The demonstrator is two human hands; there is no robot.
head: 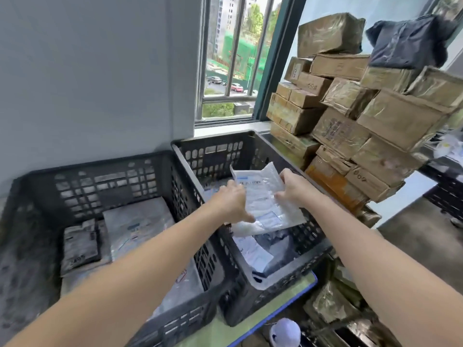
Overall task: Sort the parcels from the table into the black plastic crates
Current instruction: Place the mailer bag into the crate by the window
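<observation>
Both my hands hold one flat white plastic parcel (266,204) with a printed label, just above the right black crate (310,229). My left hand (233,199) grips its left edge and my right hand (293,186) grips its right edge. Under it in that crate lie other white and dark bagged parcels (253,254). The left black crate (45,191) stands beside it and holds a grey flat parcel (137,226) and a small dark parcel (80,244).
Tape-wrapped cardboard boxes (350,126) are piled high at the right against the window, with a dark bag (408,41) on top. More wrapped boxes (330,304) lie at the lower right. A barred window (238,58) is behind the crates, a grey wall at left.
</observation>
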